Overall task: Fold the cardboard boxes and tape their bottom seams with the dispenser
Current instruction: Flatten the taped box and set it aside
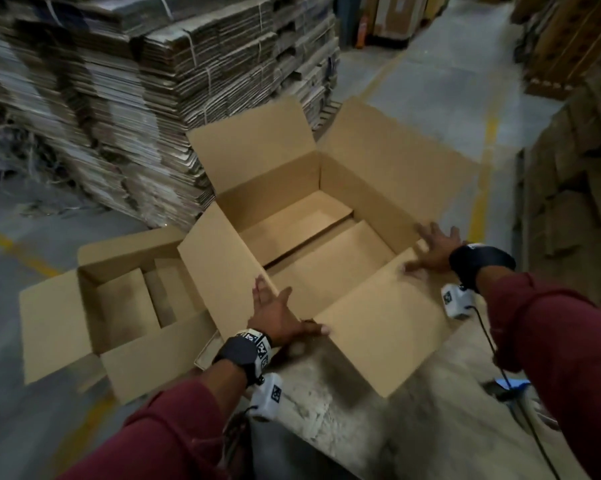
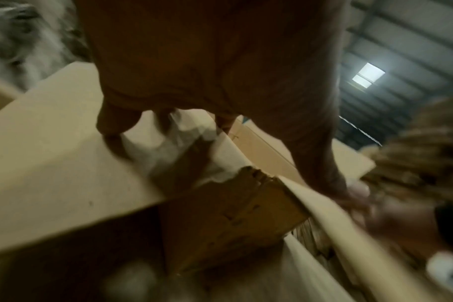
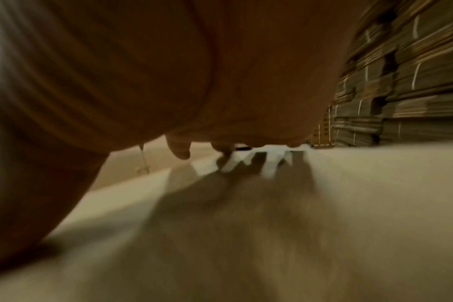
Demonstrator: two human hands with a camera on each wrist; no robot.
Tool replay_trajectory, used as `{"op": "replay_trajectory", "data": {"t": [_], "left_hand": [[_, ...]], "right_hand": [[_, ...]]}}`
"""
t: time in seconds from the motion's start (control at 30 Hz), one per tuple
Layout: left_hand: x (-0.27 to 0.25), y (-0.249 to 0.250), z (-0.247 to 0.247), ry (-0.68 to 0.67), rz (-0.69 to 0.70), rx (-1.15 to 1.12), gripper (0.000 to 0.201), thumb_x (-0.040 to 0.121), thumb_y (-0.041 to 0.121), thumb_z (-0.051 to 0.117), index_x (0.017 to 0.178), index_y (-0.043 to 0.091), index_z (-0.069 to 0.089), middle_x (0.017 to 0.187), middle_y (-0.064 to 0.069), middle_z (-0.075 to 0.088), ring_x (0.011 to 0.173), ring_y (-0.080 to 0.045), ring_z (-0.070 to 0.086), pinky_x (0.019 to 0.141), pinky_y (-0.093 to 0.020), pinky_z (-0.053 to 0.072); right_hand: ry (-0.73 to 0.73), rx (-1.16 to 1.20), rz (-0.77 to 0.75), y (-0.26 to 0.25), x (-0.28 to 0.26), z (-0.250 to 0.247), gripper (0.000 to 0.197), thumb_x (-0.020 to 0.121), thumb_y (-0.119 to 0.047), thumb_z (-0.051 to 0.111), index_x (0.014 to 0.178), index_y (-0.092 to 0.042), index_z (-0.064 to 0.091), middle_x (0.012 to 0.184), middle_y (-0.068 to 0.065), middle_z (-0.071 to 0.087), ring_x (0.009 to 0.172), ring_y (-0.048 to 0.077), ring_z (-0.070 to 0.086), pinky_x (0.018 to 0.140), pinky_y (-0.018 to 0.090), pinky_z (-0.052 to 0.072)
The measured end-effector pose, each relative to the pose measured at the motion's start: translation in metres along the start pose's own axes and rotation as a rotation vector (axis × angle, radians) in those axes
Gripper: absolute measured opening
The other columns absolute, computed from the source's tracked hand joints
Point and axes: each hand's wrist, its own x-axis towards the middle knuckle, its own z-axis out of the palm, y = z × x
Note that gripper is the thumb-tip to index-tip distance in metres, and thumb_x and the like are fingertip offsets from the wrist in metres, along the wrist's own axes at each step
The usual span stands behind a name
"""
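A large brown cardboard box [image 1: 313, 237] stands open in front of me, all its top flaps spread outward and its inner bottom flaps folded down. My left hand [image 1: 275, 313] lies at the near-left corner with straight fingers on the left flap [image 1: 219, 268] and the thumb on the near flap [image 1: 378, 327]. My right hand [image 1: 437, 247] presses flat, fingers spread, at the near-right corner. In the left wrist view the left hand [image 2: 207, 61] hovers over the flap [image 2: 52, 173]. In the right wrist view the right hand [image 3: 168, 71] hangs over pale cardboard [image 3: 349, 204]. No tape dispenser is clearly seen.
A second open box [image 1: 119, 306] sits on the floor to the left. Tall stacks of flat, tied cardboard [image 1: 153, 98] fill the back left, with more cartons [image 1: 569, 202] at the right. A worn white table top [image 1: 327, 410] lies under the near flap. A small blue thing [image 1: 514, 384] shows by my right arm.
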Motion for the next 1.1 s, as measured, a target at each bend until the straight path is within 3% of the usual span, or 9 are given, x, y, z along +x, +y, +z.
{"op": "replay_trajectory", "data": {"t": [0.2,0.33,0.4,0.5,0.67,0.73,0.87,0.97,1.1], "left_hand": [[-0.006,0.026,0.007,0.032,-0.100,-0.111,0.141,0.034,0.094,0.078,0.153,0.032,0.036,0.161,-0.023,-0.038,0.151,-0.044,-0.030,0.124,-0.058,0.008],[-0.002,0.029,0.012,0.016,-0.132,-0.088,0.112,0.040,0.085,0.085,0.129,0.027,0.053,0.161,-0.021,-0.037,0.155,-0.045,-0.018,0.127,-0.051,0.015],[-0.001,0.025,0.015,0.025,-0.120,-0.104,0.091,0.041,0.083,0.087,0.108,0.029,0.056,0.163,-0.019,-0.034,0.157,-0.045,0.000,0.126,-0.045,0.026],[-0.001,0.019,0.020,0.082,-0.095,-0.124,0.075,0.047,0.076,0.090,0.094,0.028,0.057,0.167,-0.015,-0.029,0.154,-0.042,0.024,0.116,-0.036,0.041],[0.001,0.013,0.018,0.173,-0.017,-0.097,0.052,0.062,0.063,0.091,0.083,0.025,0.062,0.171,-0.020,-0.010,0.138,-0.037,0.051,0.098,-0.024,0.048],[0.008,0.013,0.011,0.201,0.033,-0.083,0.045,0.066,0.058,0.091,0.076,0.024,0.063,0.170,-0.023,0.002,0.122,-0.034,0.062,0.093,-0.025,0.051],[0.034,0.019,-0.034,0.308,0.152,-0.209,0.041,0.065,0.037,0.094,0.069,0.020,0.058,0.153,-0.023,0.043,0.113,-0.035,0.063,0.088,-0.035,0.056],[0.077,0.039,-0.104,0.360,0.277,-0.274,0.039,0.069,0.028,0.092,0.077,0.015,0.056,0.116,-0.011,0.066,0.104,-0.035,0.065,0.081,-0.045,0.057],[0.164,0.060,-0.207,0.328,0.425,-0.205,0.042,0.069,0.034,0.093,0.073,0.024,0.053,0.081,0.004,0.062,0.076,-0.018,0.059,0.067,-0.033,0.049]], "right_hand": [[-0.075,-0.130,-0.022,0.017,-0.003,0.049,0.159,0.034,-0.080,0.086,0.151,-0.049,-0.017,0.163,0.006,-0.025,0.152,0.044,-0.012,0.117,0.068,0.010],[0.072,-0.244,-0.119,0.010,0.013,0.025,0.102,0.088,-0.047,0.072,0.159,-0.045,-0.001,0.157,0.012,-0.044,0.146,0.041,-0.036,0.119,0.068,-0.008],[0.114,-0.242,-0.148,0.012,0.027,0.013,0.112,0.086,-0.042,0.076,0.159,-0.044,-0.009,0.153,0.011,-0.050,0.142,0.038,-0.043,0.117,0.069,-0.011],[0.030,-0.163,-0.073,0.025,0.038,0.002,0.148,0.055,-0.069,0.088,0.157,-0.043,-0.017,0.165,0.003,-0.032,0.151,0.036,-0.029,0.114,0.068,-0.015],[0.017,0.194,-0.098,0.032,0.043,0.024,0.144,0.061,-0.046,0.096,0.161,-0.039,-0.007,0.155,0.016,0.042,0.136,0.038,0.047,0.111,0.045,0.042],[0.062,0.188,-0.138,0.031,0.042,0.037,0.130,0.069,-0.048,0.091,0.161,-0.041,0.001,0.141,0.018,0.052,0.126,0.038,0.055,0.103,0.042,0.046],[0.075,0.182,-0.094,0.021,0.048,0.027,0.076,0.074,-0.056,0.084,0.140,-0.030,0.055,0.129,0.015,0.062,0.113,0.033,0.062,0.093,0.038,0.050],[0.192,0.286,0.013,0.006,0.040,-0.009,0.076,0.073,-0.059,0.084,0.136,-0.024,0.060,0.125,0.015,0.068,0.108,0.034,0.067,0.090,0.042,0.055],[0.296,0.341,0.120,-0.037,0.033,-0.065,0.094,0.063,-0.074,0.079,0.136,-0.018,0.062,0.131,0.019,0.066,0.117,0.040,0.063,0.094,0.049,0.054]]}}
